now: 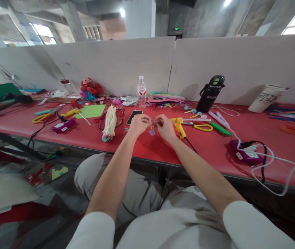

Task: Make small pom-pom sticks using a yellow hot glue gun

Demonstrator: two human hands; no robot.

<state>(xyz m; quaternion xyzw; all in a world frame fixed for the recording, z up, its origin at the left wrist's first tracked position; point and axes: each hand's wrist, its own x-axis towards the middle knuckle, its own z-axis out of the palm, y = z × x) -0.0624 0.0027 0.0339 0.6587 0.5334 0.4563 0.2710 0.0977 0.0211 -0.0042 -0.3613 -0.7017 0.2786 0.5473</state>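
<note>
Lilac craft piece [152, 131] hangs between left hand [139, 125] and right hand [165, 127], above the red desk [137, 145]; each grip pinches it. Risk: piece slips, drops; elbow may snag glue gun [179, 125] cord.

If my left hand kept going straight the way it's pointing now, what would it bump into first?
Your left hand points right, toward your right hand. It would probably first meet the small purple craft piece pinched between both hands, then the right hand's fingertips. Depth looks about equal, so that seems likely.
</note>
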